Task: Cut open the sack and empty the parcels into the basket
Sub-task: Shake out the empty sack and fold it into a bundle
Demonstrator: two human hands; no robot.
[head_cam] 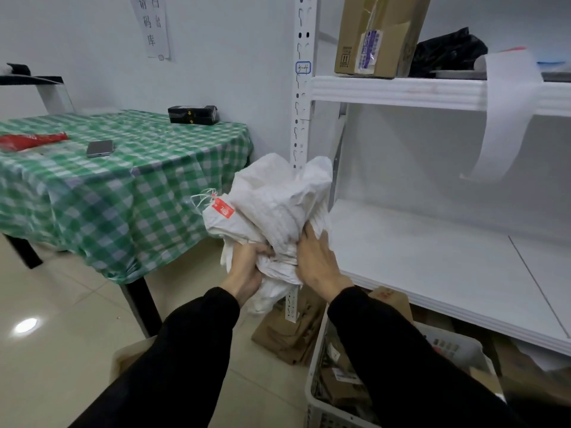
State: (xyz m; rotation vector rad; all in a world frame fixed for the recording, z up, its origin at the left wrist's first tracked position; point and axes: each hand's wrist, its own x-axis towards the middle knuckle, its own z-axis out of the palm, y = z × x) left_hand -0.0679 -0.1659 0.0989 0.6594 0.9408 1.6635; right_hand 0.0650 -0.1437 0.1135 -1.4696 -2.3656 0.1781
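Observation:
A crumpled white woven sack point(275, 205) with a red tag point(223, 208) and loose white string is bunched up in mid-air in front of the shelf post. My left hand point(245, 268) grips its lower folds from the left. My right hand point(315, 261) grips the sack from the right, fingers pressed into the cloth. Below my right arm stands a white plastic basket point(312, 393) on the floor, holding brown and grey parcels point(340, 378).
A table with a green checked cloth point(123, 180) stands at the left, bearing a phone point(99, 148), a red bag point(31, 140) and a black box point(193, 114). White metal shelving point(432, 267) fills the right. A brown parcel point(290, 332) lies on the tiled floor.

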